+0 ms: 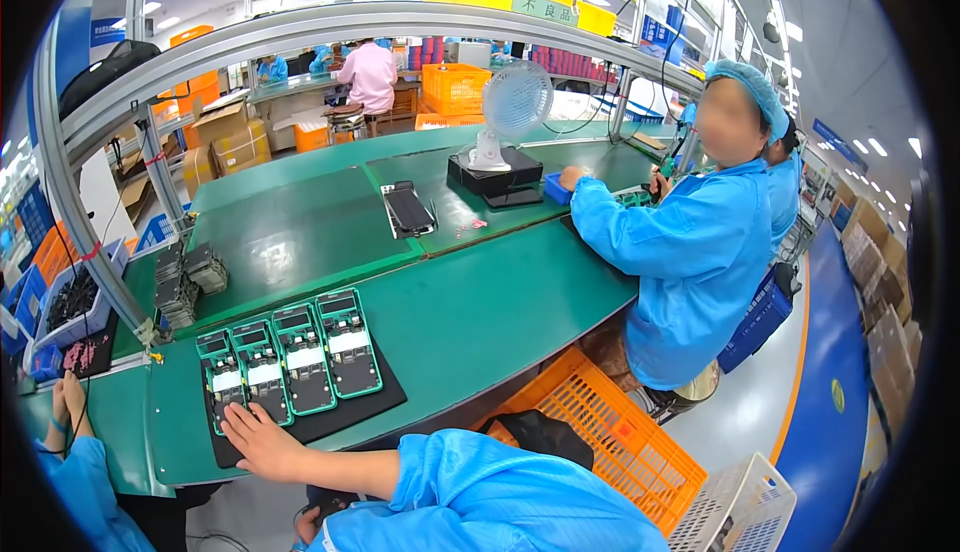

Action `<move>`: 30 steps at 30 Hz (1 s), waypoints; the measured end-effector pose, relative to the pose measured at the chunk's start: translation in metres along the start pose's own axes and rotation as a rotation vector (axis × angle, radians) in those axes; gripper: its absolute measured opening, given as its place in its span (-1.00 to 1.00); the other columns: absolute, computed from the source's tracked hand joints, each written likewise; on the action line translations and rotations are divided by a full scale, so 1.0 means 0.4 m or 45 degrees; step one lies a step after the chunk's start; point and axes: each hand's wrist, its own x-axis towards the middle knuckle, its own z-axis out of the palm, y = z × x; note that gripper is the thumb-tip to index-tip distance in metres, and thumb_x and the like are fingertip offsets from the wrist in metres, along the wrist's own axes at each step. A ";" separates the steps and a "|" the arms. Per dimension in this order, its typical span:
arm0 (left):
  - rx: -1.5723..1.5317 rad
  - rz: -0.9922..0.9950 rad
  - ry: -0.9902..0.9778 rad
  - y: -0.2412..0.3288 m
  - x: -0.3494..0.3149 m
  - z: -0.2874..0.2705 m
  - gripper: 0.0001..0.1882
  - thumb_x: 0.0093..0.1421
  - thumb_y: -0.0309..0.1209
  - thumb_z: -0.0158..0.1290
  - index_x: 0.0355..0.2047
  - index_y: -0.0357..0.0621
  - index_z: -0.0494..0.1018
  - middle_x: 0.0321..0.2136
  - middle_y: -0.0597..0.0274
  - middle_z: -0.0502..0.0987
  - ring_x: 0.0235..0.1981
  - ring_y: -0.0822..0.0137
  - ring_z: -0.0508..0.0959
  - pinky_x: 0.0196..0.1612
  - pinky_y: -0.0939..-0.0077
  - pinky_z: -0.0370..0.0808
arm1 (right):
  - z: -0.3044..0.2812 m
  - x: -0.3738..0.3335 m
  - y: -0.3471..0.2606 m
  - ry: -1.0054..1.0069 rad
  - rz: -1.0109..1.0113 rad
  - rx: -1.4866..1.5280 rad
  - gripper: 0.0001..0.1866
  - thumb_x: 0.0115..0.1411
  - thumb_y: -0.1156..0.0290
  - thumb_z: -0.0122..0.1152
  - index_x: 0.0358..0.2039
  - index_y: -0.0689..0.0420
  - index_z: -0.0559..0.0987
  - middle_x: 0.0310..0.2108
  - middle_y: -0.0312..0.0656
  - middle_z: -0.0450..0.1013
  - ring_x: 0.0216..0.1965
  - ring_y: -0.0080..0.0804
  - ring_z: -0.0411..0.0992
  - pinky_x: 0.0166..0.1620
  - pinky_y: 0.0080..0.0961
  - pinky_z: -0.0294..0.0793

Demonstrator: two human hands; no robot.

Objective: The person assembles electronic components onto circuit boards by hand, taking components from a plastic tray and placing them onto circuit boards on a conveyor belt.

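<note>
I log stacked grey parts (178, 292) at left; four green-framed phone assemblies (303, 357), side by side on a black mat (372, 404); right hand (260, 445), fingers spread over the leftmost assemblies' lower ends; left hand (308, 525), grip I cannot tell; orange crate (622, 434)

On a flat black rectangular mat (376, 404) lie four green-rimmed rectangular device frames (305, 357), side by side. The person's bare right hand (262, 442), fingers spread, lies at the mat's near edge, over the lower ends of the leftmost frames. The bare left hand (309, 525), partly visible, is below the mat. Stacked grey rectangular parts (178, 297) stand beyond the mat, leftward; a slatted orange plastic crate (625, 449) sits to its right.
</note>
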 end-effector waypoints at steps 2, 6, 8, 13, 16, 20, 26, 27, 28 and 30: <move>-0.025 -0.001 -0.002 0.004 -0.012 0.016 -0.60 0.15 -0.39 0.04 -0.05 -0.40 0.38 -0.19 0.00 0.55 -0.19 0.13 0.54 -0.02 0.28 0.44 | -0.008 0.002 -0.008 -0.041 0.001 -0.010 -0.22 0.18 0.04 0.05 0.23 0.36 0.13 0.28 0.15 -0.01 0.34 0.03 -0.12 0.31 -0.03 -0.15; -0.031 -0.049 -0.042 0.011 0.008 0.036 -0.58 0.15 -0.38 0.02 -0.03 -0.41 0.35 -0.16 -0.02 0.52 -0.16 0.11 0.52 0.01 0.26 0.42 | -0.018 -0.007 0.008 -0.041 0.026 -0.005 -0.22 0.18 0.04 0.04 0.23 0.36 0.13 0.28 0.15 -0.01 0.34 0.02 -0.12 0.31 -0.03 -0.15; -0.039 -0.063 -0.061 0.014 0.014 0.044 -0.57 0.15 -0.38 0.01 -0.01 -0.41 0.34 -0.14 -0.04 0.50 -0.14 0.09 0.51 0.02 0.24 0.40 | -0.023 -0.006 0.009 -0.067 0.037 -0.007 -0.22 0.19 0.04 0.03 0.23 0.36 0.13 0.28 0.15 -0.01 0.34 0.02 -0.13 0.31 -0.04 -0.15; -0.058 -0.104 -0.117 0.020 0.035 0.057 -0.53 0.16 -0.36 -0.02 0.02 -0.42 0.29 -0.09 -0.08 0.46 -0.09 0.05 0.47 0.06 0.21 0.36 | -0.027 -0.006 -0.004 -0.078 0.019 -0.009 -0.22 0.20 0.03 0.01 0.23 0.36 0.12 0.28 0.15 -0.01 0.34 0.02 -0.14 0.31 -0.04 -0.15; -0.066 -0.140 -0.144 0.023 0.052 0.064 -0.52 0.17 -0.35 -0.04 0.04 -0.43 0.27 -0.07 -0.10 0.43 -0.06 0.03 0.45 0.08 0.19 0.34 | -0.027 -0.008 0.003 -0.081 0.020 -0.014 -0.22 0.20 0.03 0.00 0.23 0.36 0.12 0.28 0.16 -0.01 0.34 0.02 -0.14 0.31 -0.04 -0.15; -0.080 -0.181 -0.187 0.029 0.075 0.073 -0.49 0.18 -0.34 -0.07 0.07 -0.43 0.23 -0.03 -0.14 0.40 -0.02 0.00 0.43 0.12 0.16 0.31 | -0.030 -0.006 0.004 -0.078 0.023 -0.012 -0.23 0.21 0.03 0.00 0.23 0.37 0.11 0.28 0.17 -0.01 0.34 0.04 -0.14 0.31 -0.03 -0.15; -0.115 -0.229 -0.236 0.032 0.099 0.081 -0.45 0.19 -0.32 -0.10 0.11 -0.45 0.18 0.03 -0.19 0.35 0.03 -0.05 0.39 0.16 0.12 0.26 | -0.026 -0.007 -0.003 -0.050 0.006 -0.002 -0.23 0.20 0.04 0.01 0.23 0.38 0.11 0.27 0.17 0.00 0.34 0.04 -0.13 0.30 -0.03 -0.14; -0.125 -0.234 -0.239 0.031 0.098 0.080 -0.44 0.19 -0.32 -0.11 0.12 -0.45 0.17 0.04 -0.19 0.34 0.04 -0.06 0.38 0.17 0.11 0.26 | -0.024 -0.006 -0.006 -0.052 0.000 0.004 -0.23 0.20 0.04 0.01 0.23 0.38 0.11 0.27 0.17 0.00 0.34 0.04 -0.13 0.30 -0.03 -0.14; -0.135 -0.238 -0.242 0.030 0.097 0.078 -0.44 0.19 -0.31 -0.12 0.13 -0.45 0.16 0.05 -0.20 0.33 0.05 -0.06 0.37 0.18 0.10 0.25 | -0.025 -0.004 -0.010 -0.049 -0.002 0.009 -0.23 0.20 0.05 0.01 0.23 0.38 0.12 0.27 0.17 0.00 0.34 0.04 -0.12 0.30 -0.03 -0.14; -0.163 -0.237 -0.242 0.024 0.088 0.072 -0.43 0.19 -0.31 -0.13 0.14 -0.45 0.14 0.07 -0.22 0.31 0.07 -0.08 0.36 0.19 0.09 0.23 | -0.023 -0.002 -0.015 -0.044 -0.003 0.005 -0.24 0.20 0.05 0.02 0.22 0.37 0.14 0.27 0.16 0.01 0.33 0.03 -0.10 0.30 -0.03 -0.13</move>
